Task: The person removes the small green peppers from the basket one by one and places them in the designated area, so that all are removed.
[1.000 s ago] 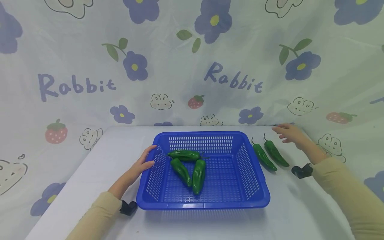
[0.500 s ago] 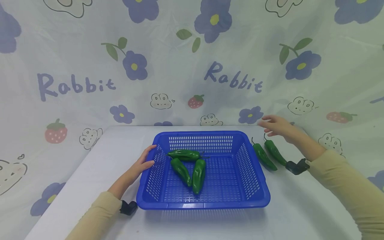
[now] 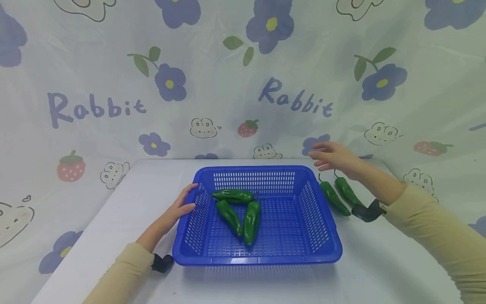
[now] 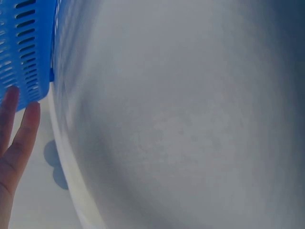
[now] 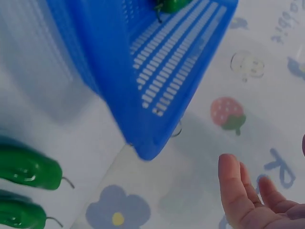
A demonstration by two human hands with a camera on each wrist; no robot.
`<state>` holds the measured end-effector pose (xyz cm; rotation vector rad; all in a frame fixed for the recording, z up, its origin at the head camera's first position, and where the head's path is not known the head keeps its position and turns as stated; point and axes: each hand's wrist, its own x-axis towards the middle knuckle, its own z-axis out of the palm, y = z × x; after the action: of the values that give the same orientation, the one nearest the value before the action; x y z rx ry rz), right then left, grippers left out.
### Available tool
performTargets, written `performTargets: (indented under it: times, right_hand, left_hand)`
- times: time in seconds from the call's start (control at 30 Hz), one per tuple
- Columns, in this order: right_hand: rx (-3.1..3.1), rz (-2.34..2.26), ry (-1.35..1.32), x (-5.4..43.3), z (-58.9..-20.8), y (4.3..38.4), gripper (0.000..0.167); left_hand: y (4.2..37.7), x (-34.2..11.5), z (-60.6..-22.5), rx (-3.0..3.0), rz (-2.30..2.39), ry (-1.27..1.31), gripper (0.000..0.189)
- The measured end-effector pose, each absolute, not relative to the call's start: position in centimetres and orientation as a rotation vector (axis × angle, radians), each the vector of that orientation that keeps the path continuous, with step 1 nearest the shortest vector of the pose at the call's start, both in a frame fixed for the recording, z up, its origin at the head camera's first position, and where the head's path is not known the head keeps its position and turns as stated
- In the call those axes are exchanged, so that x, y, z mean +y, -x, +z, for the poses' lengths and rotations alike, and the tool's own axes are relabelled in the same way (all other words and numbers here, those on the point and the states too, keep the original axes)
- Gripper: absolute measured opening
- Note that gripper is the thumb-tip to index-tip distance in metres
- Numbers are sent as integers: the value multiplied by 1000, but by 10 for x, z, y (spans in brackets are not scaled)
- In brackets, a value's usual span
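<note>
A blue plastic basket (image 3: 258,260) with slotted walls stands on the table. Three glossy green peppers lie in its left half: one pepper (image 3: 232,196) across the back, another pepper (image 3: 229,218) slanted, and a third pepper (image 3: 251,223) pointing toward me. My left hand (image 3: 172,214) rests against the basket's left side, thumb and fingertips at the rim; the left wrist view has straight fingers (image 4: 29,121) touching the wall. Holding nothing, my right hand (image 3: 336,158) hangs in the air by the far right corner, fingers extended. Two more peppers (image 3: 335,198) lie on the table right of the basket.
A white cloth (image 3: 125,202) covers the table. Behind its far edge hangs a curtain (image 3: 228,93) printed with flowers, strawberries and rabbits. Black wrist cameras (image 3: 162,263) sit at both sleeve cuffs.
My right hand has moved left and slightly up, from beyond the two table peppers to near the basket's far right corner. The left hand, basket and peppers stay where they were.
</note>
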<state>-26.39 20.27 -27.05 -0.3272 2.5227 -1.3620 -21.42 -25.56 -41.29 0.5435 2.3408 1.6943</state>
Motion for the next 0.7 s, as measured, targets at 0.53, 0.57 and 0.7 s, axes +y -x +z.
performTargets:
  times: [0.53,0.57,0.7]
  right_hand:
    - [2249,-1430,324,149,-289,250,66]
    - [2243,-1426,327,147,-291,250,66]
    - [2230,-1399,343,135,-299,248,65]
  left_hand:
    - [214,-255,-411,2343,1687,-532,66]
    - [214,-255,-411,2344,1686,-531,66]
    - [214,-255,-411,2340,1684,-540,66]
